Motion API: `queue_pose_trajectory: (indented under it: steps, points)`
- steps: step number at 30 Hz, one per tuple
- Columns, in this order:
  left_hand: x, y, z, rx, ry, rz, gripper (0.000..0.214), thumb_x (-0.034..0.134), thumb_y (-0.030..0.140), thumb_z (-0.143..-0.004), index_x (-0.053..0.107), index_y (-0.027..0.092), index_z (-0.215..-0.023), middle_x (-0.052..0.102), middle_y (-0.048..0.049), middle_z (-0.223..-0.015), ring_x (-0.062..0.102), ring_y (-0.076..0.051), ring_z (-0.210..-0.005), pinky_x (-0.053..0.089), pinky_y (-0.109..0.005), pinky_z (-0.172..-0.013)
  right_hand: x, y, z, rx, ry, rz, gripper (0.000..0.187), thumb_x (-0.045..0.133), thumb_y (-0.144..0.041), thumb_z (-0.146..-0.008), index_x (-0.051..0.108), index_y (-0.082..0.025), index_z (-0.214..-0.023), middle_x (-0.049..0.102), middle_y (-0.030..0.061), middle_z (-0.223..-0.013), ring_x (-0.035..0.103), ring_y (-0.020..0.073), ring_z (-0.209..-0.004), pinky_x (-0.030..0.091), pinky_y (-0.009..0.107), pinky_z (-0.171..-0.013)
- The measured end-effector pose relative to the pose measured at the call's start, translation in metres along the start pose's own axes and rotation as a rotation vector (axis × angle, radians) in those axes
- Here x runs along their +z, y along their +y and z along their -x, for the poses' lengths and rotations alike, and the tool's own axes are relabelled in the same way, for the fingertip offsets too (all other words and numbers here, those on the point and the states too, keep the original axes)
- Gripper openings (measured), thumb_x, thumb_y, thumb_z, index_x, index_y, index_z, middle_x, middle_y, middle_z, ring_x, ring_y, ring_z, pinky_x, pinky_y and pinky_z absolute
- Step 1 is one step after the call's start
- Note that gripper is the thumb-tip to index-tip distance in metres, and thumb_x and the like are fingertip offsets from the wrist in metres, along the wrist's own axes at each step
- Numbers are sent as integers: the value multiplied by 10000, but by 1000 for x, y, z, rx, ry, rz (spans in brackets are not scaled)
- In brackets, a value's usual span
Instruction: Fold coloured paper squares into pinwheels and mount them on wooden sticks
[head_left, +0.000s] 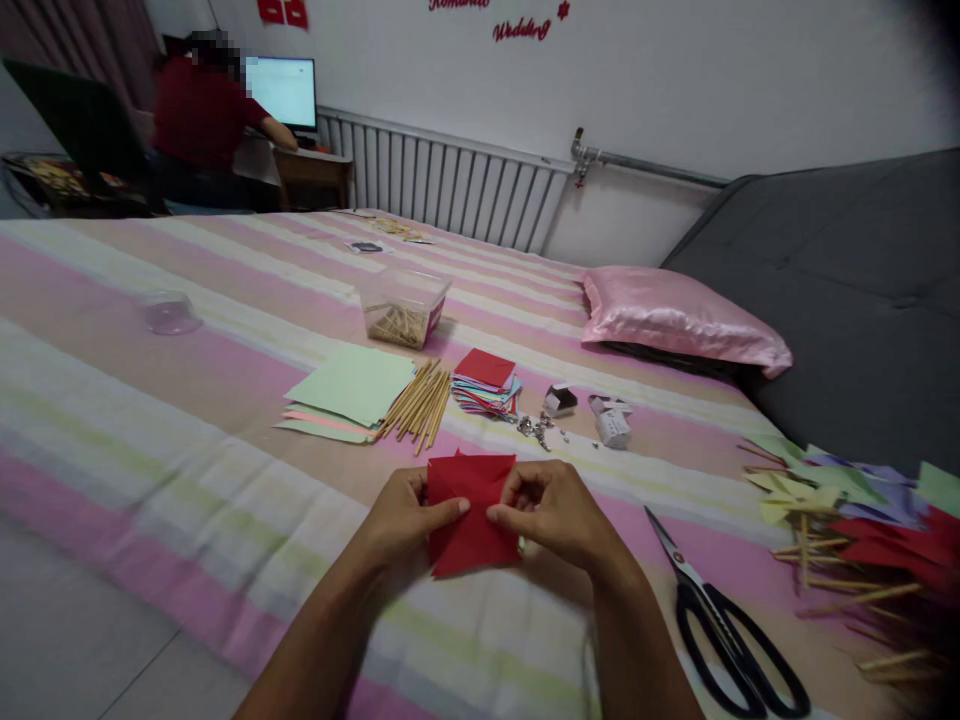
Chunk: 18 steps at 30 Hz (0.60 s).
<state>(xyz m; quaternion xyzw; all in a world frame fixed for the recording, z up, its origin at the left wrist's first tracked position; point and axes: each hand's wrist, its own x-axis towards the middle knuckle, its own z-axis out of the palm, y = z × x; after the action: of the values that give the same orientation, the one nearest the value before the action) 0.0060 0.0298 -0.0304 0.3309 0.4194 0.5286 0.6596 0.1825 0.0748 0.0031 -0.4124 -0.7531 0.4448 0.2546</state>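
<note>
A square of red paper (474, 550) is held upright in front of me, just above the striped bedspread. My left hand (415, 510) grips its left side, thumb flat across the front and the other fingers hidden behind. At the right side, my right hand (547, 508) is closed, thumb and forefinger pinched against the paper's face; whether a small pin sits between them I cannot make out. Beyond the hands lie a bundle of thin wooden sticks (417, 402), a stack of coloured paper squares (486, 370) and some small metal pins (537, 430).
Black-handled scissors (705, 600) lie right of my hands, near a pile of paper pinwheels on sticks (862, 540). Farther back are pale green sheets (352, 385), a clear plastic box (405, 305), small boxes (613, 425) and a pink pillow (675, 310). A person (199, 120) sits at a desk.
</note>
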Motion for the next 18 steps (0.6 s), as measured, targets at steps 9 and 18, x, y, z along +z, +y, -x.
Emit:
queue_pose_trajectory:
  steps: [9, 18]
  points:
    - [-6, -7, -7, 83, 92, 1, 390, 799, 222, -530, 693, 83, -878, 720, -134, -812, 644, -218, -677, 495, -338, -677, 6, -6, -4, -135, 182, -28, 164, 647, -142, -652, 601, -187, -802, 625, 3, -761, 556, 114, -620, 449, 219, -565]
    - [-6, -10, -8, 82, 143, 41, 337, 787, 206, -558, 684, 76, -851, 715, -142, -834, 648, -222, -710, 490, -347, -720, 13, -3, -7, -72, 252, -283, 507, 631, -198, -719, 476, -247, -1199, 615, -15, -697, 614, 130, -593, 494, 229, -544]
